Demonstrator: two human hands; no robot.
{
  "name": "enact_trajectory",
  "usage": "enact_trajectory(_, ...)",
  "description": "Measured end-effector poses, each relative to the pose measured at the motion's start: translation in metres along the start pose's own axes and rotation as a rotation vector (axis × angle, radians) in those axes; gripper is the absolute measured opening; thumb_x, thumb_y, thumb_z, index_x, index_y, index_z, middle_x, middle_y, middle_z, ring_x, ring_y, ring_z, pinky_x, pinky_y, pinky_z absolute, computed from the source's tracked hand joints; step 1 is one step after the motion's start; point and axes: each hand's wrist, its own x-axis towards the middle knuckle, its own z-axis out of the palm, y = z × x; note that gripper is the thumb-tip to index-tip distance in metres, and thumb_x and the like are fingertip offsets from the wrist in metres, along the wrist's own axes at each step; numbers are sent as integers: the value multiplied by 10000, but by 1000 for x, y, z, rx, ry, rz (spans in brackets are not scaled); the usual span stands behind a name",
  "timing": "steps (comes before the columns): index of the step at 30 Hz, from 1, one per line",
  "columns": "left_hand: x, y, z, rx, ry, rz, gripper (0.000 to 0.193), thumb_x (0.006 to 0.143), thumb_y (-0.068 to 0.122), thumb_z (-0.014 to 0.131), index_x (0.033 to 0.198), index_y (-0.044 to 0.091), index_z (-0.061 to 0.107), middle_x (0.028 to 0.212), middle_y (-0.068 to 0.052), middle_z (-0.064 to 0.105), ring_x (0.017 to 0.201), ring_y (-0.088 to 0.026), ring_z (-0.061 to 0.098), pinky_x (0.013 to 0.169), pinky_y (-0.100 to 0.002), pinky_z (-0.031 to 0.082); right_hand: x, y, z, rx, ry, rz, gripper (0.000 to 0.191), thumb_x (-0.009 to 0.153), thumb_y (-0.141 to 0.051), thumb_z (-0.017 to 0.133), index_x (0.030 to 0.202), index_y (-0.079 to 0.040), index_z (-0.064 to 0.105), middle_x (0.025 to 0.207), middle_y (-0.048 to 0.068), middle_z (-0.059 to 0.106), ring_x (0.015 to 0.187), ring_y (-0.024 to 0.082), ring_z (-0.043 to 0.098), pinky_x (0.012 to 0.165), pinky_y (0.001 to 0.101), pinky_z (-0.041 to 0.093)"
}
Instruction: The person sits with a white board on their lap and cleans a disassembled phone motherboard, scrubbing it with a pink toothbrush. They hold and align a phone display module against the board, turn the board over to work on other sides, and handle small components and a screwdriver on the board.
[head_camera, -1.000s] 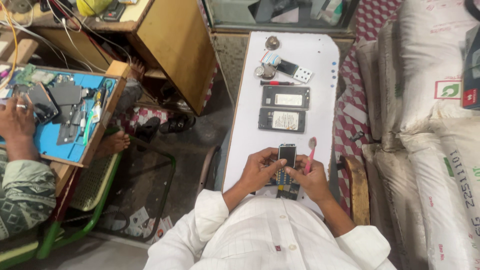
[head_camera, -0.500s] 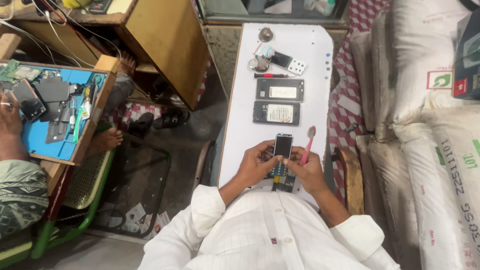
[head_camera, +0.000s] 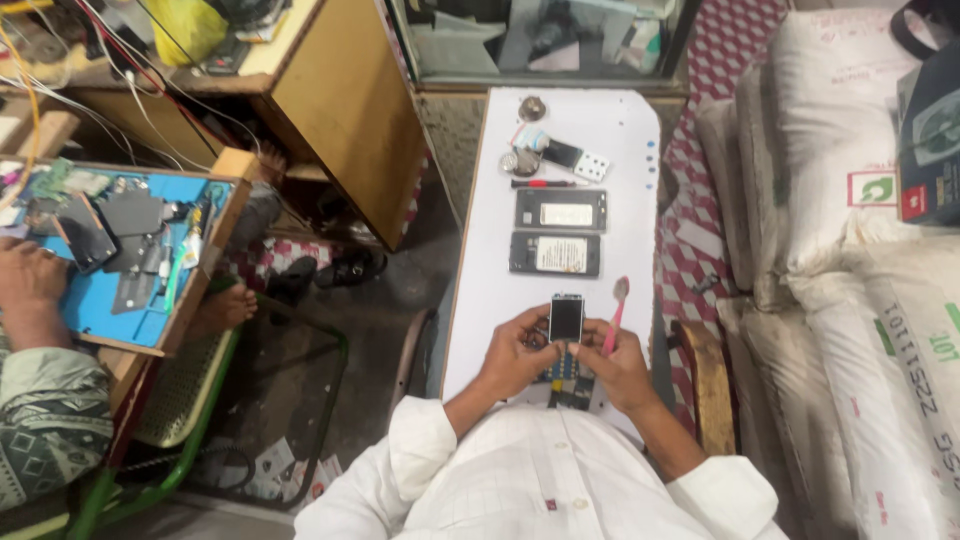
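A long white table (head_camera: 600, 130) is running away from the seated person, flanked by stacked white sacks (head_camera: 850, 200) on one side and a wooden cabinet (head_camera: 335, 110) on the other. Two opened phones (head_camera: 560, 210) (head_camera: 556, 254) are lying side by side mid-table. A small keypad phone (head_camera: 565, 330) is being held upright over the near end: the left hand (head_camera: 512, 352) is curling closed around its left edge, the right hand (head_camera: 618, 365) is gripping its right edge while pinching a pink brush (head_camera: 615, 312).
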Motion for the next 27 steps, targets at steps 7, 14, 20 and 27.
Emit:
enact_trajectory(7,-3,-4,0,-60,-18,-16,539,888,9,696,1412,-26,576,1018,-32,693,789,-37,574,677,-194,515,-5,2,0,35,6,-1,334,881,13,714,1197,95,642,983,104,726,866,126,680,778,260,563)
enact_trajectory(14,-2,4,2,-40,-28,-57,540,878,2,678,1410,-10,579,1014,-30,689,768,-37,586,667,-197,531,-4,-4,4,23,9,-25,305,884,9,727,1168,84,642,996,96,724,885,122,691,808,256,579)
enact_trajectory(20,-3,4,2,-47,-35,-10,545,882,-3,681,1415,-14,572,1026,-34,699,786,-34,586,680,-194,529,-4,-3,6,9,34,-26,312,880,20,728,1172,90,646,989,103,725,869,125,691,788,260,575)
enact_trajectory(27,-2,-4,1,-74,-26,-33,555,877,-8,685,1420,-19,571,1012,-28,683,779,-37,579,679,-200,529,-3,-1,3,20,14,-30,309,881,19,719,1171,97,647,993,106,727,873,124,691,789,256,575)
